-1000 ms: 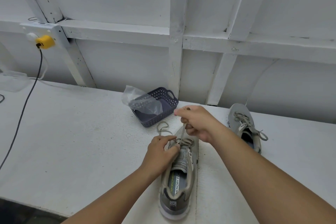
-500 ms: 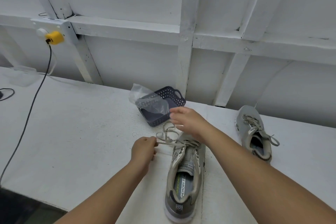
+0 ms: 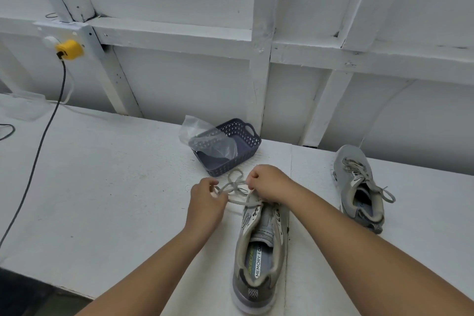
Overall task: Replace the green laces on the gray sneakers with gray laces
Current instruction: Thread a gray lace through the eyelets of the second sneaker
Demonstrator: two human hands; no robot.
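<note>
Centre frame, near sneaker (image 3: 259, 246) toe | left hand (image 3: 206, 202) and right hand (image 3: 269, 183) each grip pinching the lace (image 3: 234, 186) | I'd pull evenly, loops level, shoe steady on worktop (image 3: 102, 174).

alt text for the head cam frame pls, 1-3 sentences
Both hands, left hand and right hand, pinch a loose gray lace at the toe of a gray sneaker on a white table. A second laced sneaker lies right; a dark basket sits behind.

left hand (image 3: 206, 196) grips lace (image 3: 234, 185); right hand (image 3: 269, 183) pinches lace; sneaker (image 3: 261, 251) on table (image 3: 102, 174)
</note>
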